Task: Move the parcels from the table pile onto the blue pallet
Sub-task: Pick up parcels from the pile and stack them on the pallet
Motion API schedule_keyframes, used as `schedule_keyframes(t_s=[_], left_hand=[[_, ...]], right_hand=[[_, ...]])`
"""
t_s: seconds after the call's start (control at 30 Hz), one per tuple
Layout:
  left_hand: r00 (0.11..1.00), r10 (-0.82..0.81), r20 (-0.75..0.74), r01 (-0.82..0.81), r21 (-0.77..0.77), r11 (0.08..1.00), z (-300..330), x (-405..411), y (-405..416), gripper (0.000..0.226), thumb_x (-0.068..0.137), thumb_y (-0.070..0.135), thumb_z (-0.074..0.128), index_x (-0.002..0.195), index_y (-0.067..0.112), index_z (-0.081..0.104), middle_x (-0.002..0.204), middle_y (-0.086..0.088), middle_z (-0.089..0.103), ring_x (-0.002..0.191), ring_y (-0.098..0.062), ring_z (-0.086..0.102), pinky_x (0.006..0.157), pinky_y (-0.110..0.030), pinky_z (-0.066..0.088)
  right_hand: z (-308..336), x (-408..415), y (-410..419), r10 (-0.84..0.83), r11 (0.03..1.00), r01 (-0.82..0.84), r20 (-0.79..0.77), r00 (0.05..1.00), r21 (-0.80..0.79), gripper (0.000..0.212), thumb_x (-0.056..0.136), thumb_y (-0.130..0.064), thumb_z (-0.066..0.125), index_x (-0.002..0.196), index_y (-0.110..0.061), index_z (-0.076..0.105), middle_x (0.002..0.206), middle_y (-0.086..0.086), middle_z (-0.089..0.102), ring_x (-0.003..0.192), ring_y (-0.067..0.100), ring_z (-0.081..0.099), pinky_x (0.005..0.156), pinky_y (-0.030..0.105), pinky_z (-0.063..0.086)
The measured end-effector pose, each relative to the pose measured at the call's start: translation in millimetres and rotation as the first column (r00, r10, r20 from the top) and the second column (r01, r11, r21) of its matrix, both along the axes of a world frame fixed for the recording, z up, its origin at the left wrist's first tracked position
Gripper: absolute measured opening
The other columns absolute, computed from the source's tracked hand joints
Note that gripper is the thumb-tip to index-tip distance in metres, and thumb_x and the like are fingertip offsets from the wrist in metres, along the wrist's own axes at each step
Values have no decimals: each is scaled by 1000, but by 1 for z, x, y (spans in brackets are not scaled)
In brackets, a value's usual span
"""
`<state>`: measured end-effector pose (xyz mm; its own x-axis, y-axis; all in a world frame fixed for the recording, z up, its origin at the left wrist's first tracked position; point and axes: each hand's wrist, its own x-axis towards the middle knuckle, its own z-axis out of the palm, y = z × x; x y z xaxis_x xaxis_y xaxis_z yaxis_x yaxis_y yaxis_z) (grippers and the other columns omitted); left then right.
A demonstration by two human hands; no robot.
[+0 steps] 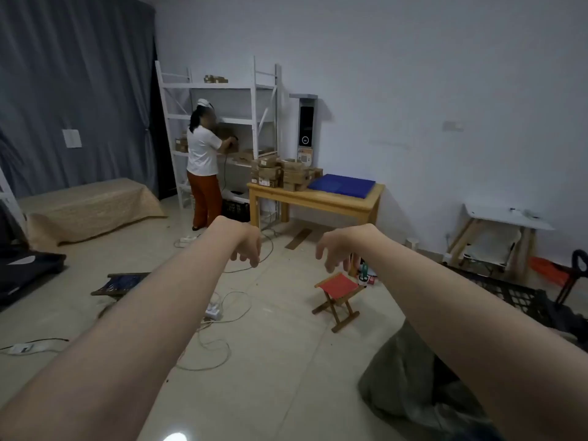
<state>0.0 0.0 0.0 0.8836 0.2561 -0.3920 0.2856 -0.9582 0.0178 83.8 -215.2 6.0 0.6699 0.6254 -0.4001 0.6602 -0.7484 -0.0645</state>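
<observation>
**Both hands empty, parcels stacked at the table's left end**

Both arms are held out over the floor, well apart from the table [318, 198]. The left hand [246, 245] is seen with wrist bent and fingers hanging loosely curled, nothing held. The right hand [334, 253] is likewise drooped, fingers relaxed and spread a little, nothing held.

The parcels [281, 173] are piled in several stacks on the left end of the table, reaching its left edge and front-left corner. The pallet [342, 185] is laid flat on the right half of the table, near its back edge, just beside the pile; nothing is seen on it.

Behind the table's left end a white rack [219, 87] is placed against the wall. A few boxes are seen on its top shelf and more on the lower shelves. A person [203, 163] in a white top is stood at the rack, hands at a box on a middle shelf. A black crate [235, 210] is set on the floor under the rack; its contents cannot be told. A red stool [339, 292] and loose cables [219, 316] are seen on the floor.
</observation>
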Motion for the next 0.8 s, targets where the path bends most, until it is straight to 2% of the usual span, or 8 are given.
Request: schedule_keyframes(t_s=[0.17,0.37,0.47,0.6,0.8], left_hand=[[1000,11,27,-11,-5,1000,18,55,68,43,88,31,70,128,18,60,92,3,62,83,-14,64,57,-21,47],[1000,-11,16,11,6,1000,28,127,128,42,90,29,68,128,16,60,100,-1,63,87,-16,64,58,-21,48],[999,-40,-23,39,-18,999,20,160,146,43,90,30,68,130,16,59,99,1,63,92,-18,65,63,-23,50],[999,-42,-34,41,-45,998,9,209,175,45,90,32,67,132,17,57,100,1,63,94,-18,66,67,-25,51],[998,-16,-65,12,-54,998,-8,304,221,44,90,32,67,130,17,58,94,3,62,88,-15,65,60,-22,49]], right_hand=[[7,55,64,-23,999,22,16,1000,47,55,91,-11,64,143,-17,46,95,6,59,83,23,67,52,23,51],[13,121,122,-52,995,51,6,999,85,52,92,-12,64,141,-18,48,109,10,61,90,25,68,65,30,58],[9,152,144,-64,996,65,-22,998,65,53,92,-12,63,142,-17,47,116,12,62,93,26,68,60,27,55],[0,201,172,-79,995,81,-43,996,64,53,92,-14,65,142,-16,47,111,10,61,91,25,67,56,25,51],[-12,297,223,-64,997,66,-56,996,41,53,92,-18,64,142,-16,47,112,10,61,91,25,68,58,26,52]])
